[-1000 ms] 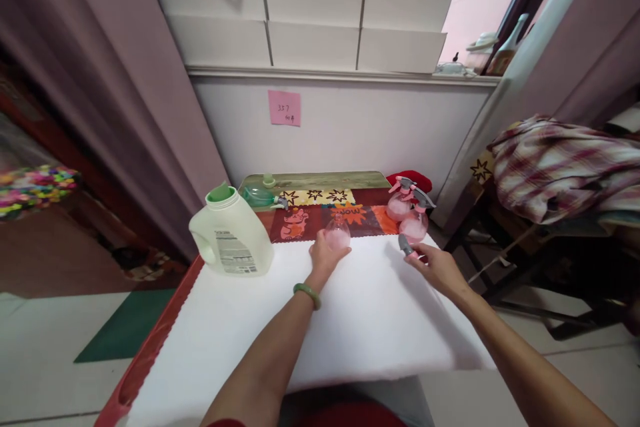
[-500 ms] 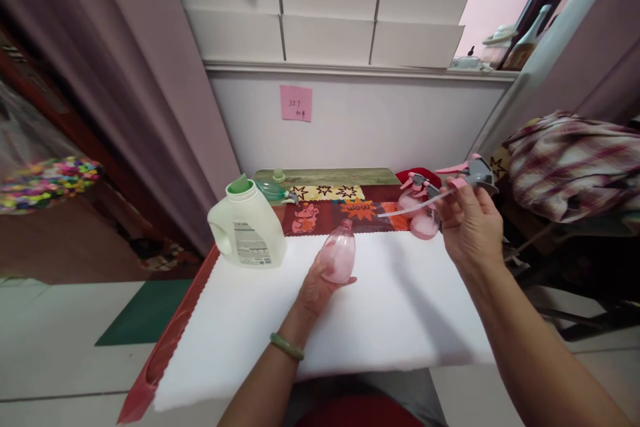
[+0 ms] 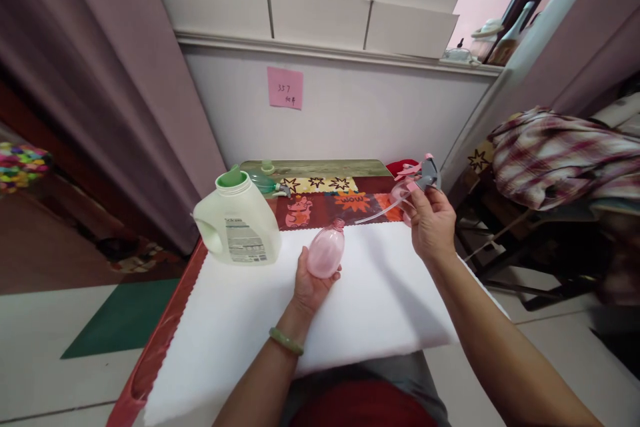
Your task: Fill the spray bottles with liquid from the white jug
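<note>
Translucent pink rounded plastic bottle (image 3: 326, 252): tilted above the white-covered counter (image 3: 370, 313), clasped by left fingers (image 3: 303, 265). Probably light, slippery, slightly squeezable; best held round the belly. To the right, grey-and-pink plastic spray head (image 3: 428, 173), pinched in right fingers (image 3: 423, 203).

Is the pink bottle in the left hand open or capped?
Open: the bottle has a bare neck; the right hand holds the spray head apart.

Cups left hand (image 3: 313, 287), palm up, over worktop (image 3: 370, 313); pinches with right hand (image 3: 433, 225), raised near the right edge.
</note>
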A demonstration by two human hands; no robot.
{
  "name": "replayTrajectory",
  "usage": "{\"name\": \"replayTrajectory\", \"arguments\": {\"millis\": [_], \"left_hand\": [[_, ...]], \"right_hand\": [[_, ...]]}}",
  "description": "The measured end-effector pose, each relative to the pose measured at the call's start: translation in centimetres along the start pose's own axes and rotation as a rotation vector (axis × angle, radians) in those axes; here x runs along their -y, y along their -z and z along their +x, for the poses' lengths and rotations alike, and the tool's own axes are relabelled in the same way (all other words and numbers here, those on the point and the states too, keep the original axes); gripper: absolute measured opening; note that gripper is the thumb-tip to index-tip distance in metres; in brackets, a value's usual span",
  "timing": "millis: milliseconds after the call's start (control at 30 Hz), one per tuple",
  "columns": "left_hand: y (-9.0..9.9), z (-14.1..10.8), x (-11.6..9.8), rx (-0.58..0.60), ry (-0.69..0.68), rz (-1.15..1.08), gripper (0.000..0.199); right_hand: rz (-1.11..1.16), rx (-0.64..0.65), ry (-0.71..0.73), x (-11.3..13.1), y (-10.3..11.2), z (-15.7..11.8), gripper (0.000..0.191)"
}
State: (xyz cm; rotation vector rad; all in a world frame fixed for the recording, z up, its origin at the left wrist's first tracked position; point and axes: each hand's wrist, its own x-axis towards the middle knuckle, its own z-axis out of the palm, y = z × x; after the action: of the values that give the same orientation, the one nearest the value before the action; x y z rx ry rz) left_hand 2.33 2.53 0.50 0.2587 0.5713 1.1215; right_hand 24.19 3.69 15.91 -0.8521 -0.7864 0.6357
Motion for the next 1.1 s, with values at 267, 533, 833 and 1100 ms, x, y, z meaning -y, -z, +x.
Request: {"name": "replayTrajectory", "arguments": {"millis": [267,533,833,1100], "left_hand": [[-0.2,-0.2,0.0,0.033,0.017,-0.021,0.066],[-0.3,-0.1,0.3,0.08,-0.013,0.066,0.067],[-0.4,-0.1,0.5,0.1,-0.025,0.068,0.064],[-0.5,-0.2,0.4,0.1,-0.029,0.081,0.062]], "right_hand": [[0.031,0.017,-0.069,-0.6,-0.3,0.6,0.032],[-0.024,0.084,-0.177,-2.6,-0.1,-0.6,0.034],[-0.005,0.212,-0.254,-6.9,-0.1,-5.3,0.038],[0.007,0.28,-0.299,-8.5,-0.1,-6.9,0.038]]}}
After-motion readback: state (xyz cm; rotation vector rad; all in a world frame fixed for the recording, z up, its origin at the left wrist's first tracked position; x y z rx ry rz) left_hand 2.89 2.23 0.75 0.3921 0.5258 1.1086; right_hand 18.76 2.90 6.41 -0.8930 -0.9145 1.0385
